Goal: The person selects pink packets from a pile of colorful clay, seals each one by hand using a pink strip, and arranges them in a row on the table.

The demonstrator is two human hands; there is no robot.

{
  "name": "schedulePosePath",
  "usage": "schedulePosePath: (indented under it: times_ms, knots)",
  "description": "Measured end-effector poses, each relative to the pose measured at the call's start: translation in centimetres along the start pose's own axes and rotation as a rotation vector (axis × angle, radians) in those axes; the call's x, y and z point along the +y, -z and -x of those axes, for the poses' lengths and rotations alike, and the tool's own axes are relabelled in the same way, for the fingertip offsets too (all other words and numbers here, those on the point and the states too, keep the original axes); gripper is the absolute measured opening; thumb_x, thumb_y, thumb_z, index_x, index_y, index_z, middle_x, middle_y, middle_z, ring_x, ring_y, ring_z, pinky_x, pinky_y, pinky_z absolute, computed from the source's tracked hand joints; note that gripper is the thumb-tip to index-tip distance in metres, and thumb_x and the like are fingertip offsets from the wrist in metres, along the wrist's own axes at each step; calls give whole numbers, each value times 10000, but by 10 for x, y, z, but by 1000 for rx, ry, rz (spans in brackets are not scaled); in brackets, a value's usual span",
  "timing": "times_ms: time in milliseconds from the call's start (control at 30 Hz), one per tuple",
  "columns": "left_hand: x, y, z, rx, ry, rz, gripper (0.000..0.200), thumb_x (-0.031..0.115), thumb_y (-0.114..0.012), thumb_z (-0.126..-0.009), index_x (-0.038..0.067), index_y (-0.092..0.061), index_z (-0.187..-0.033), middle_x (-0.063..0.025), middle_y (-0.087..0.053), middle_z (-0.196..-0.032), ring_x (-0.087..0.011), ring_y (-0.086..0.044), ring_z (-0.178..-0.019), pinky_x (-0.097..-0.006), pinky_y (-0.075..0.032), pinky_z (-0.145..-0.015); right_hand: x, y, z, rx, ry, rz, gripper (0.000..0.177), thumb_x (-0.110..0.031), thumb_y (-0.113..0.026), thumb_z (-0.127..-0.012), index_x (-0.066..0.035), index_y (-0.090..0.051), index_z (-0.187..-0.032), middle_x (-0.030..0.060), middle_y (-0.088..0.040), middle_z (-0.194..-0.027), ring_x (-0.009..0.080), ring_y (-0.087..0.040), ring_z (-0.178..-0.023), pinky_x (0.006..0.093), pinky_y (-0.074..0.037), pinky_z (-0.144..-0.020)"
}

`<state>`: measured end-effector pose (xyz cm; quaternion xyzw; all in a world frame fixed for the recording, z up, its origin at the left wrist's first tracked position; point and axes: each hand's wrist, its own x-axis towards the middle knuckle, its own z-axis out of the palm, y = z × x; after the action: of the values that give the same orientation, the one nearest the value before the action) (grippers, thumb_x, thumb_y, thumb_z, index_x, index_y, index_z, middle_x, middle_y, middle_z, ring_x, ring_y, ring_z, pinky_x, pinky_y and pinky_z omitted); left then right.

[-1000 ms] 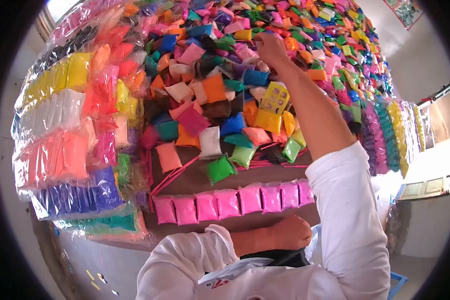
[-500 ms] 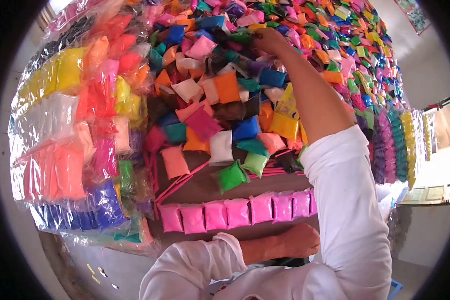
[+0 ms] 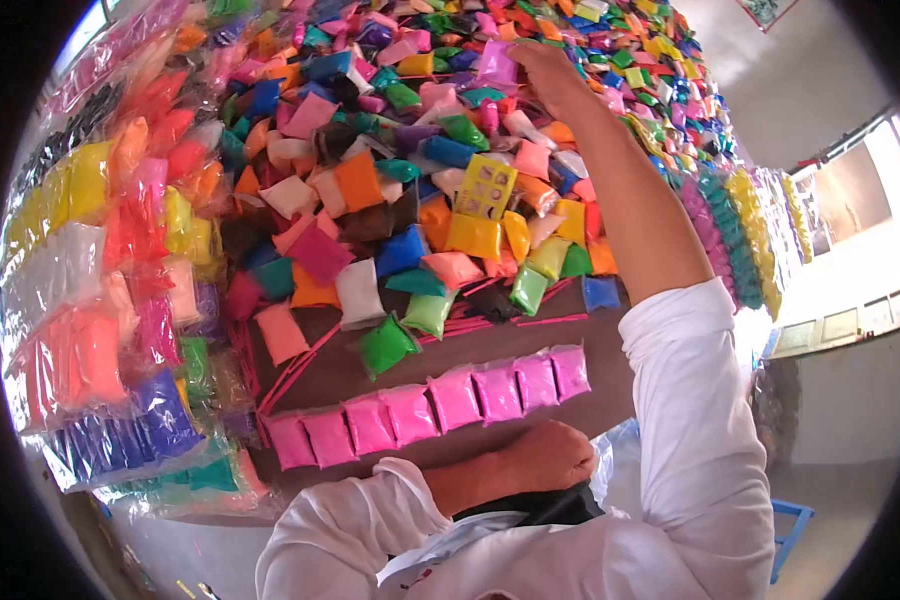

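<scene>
My right hand (image 3: 545, 72) reaches far into the heap of small coloured packets, its fingers closed at the edge of a light purple packet (image 3: 497, 64). Close to my body, my left hand (image 3: 560, 452) is curled into a fist at the table's near edge; whatever it may hold is hidden. Just beyond that fist, a row of pink packets (image 3: 453, 398) lies side by side on the brown table (image 3: 610, 375). A green packet (image 3: 388, 346) and a white packet (image 3: 358, 294) lie at the near side of the heap.
Clear bags of sorted packets (image 3: 95, 350) are stacked along the left side. Thin pink sticks (image 3: 295, 372) lie under the heap's near edge. A yellow printed packet (image 3: 485, 188) sits mid-heap. Hanging strips of packets (image 3: 735, 235) stand at the right, and a blue frame (image 3: 792, 535) is low right.
The view has turned right, so the heap and the pink row appear further left. My right hand has moved to a light purple packet; my left hand stays in a fist.
</scene>
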<state>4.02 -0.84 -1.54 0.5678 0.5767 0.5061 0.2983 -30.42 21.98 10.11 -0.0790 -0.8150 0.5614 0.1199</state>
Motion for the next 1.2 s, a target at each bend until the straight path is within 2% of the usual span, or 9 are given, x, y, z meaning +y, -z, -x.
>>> schedulePosePath:
  times_ms: [133, 167, 267, 433, 533, 800, 933, 1100, 1200]
  knots:
    - [-2, -6, 1, -4, 9, -82, 289, 241, -563, -825, 6, -607, -662, -190, -621, -725, -375, -620, -735, -468, -493, -714, -6, 18, 48, -89, -10, -421, 155, -228, -573, -890, -87, -595, -950, 26, -594, -790, 158, -567, -654, 316, -499, -558]
    - [-2, -7, 2, -3, 1, -99, 293, 247, -559, -829, 8, -608, -666, -188, -621, -728, -373, -620, -738, -466, -493, -717, -1, 22, 61, -155, -51, -546, 239, -194, -485, -940, -80, -563, -1135, 34, -647, -935, 177, -641, -817, 335, -507, -655]
    - [0, -3, 0, -8, -37, -134, 302, 261, -549, -839, 13, -613, -679, -182, -621, -738, -367, -622, -747, -462, -494, -722, 11, 35, 114, -45, -243, -639, 216, -197, -468, -944, -90, -575, -1099, 41, -653, -964, 187, -654, -862, 333, -504, -652]
    - [-3, -3, 2, -24, -66, -211, 283, 253, -556, -838, 19, -619, -692, -164, -622, -744, -363, -618, -728, -465, -491, -680, 37, 43, 215, -119, -227, -786, 211, -198, -650, -890, -68, -603, -1050, 41, -662, -948, 144, -649, -841, 261, -520, -681]
    - [-3, -3, 0, -3, -73, -217, 280, 241, -571, -833, 13, -618, -676, -162, -615, -721, -366, -616, -703, -469, -489, -653, 45, 40, 267, 40, -206, -736, 203, -157, -689, -856, -78, -636, -1035, 12, -661, -906, 114, -630, -782, 249, -483, -618]
    - [3, -3, -1, -2, -61, -265, 286, 221, -597, -825, 9, -602, -633, -159, -592, -673, -364, -604, -651, -458, -480, -611, 55, 67, 375, 229, -96, -180, 298, -56, -734, -802, -17, -626, -1076, 17, -618, -994, 104, -585, -896, 238, -485, -774]
    - [3, -5, -1, 44, -88, -248, 257, 188, -616, -811, 9, -596, -629, -147, -583, -656, -353, -596, -628, -443, -471, -588, 44, 64, 409, 295, 139, 449, 203, -14, -747, -743, -38, -700, -938, 76, -585, -1039, 181, -590, -920, 268, -486, -781]
    - [8, -3, -3, 47, -60, -216, 239, 165, -631, -795, 6, -589, -622, -145, -576, -641, -348, -592, -613, -441, -468, -578, 65, 60, 433, 308, 283, 455, 393, 141, -525, -660, -57, -711, -943, 152, -563, -1224, 271, -585, -1129, 330, -471, -917]
    - [8, -3, -3, 50, -70, -204, 238, 165, -628, -798, 6, -588, -626, -149, -566, -632, -349, -588, -612, -439, -466, -580, 66, 52, 441, 388, 234, 439, 331, 105, -578, -706, -51, -705, -969, 158, -556, -1253, 278, -572, -1152, 339, -461, -942]
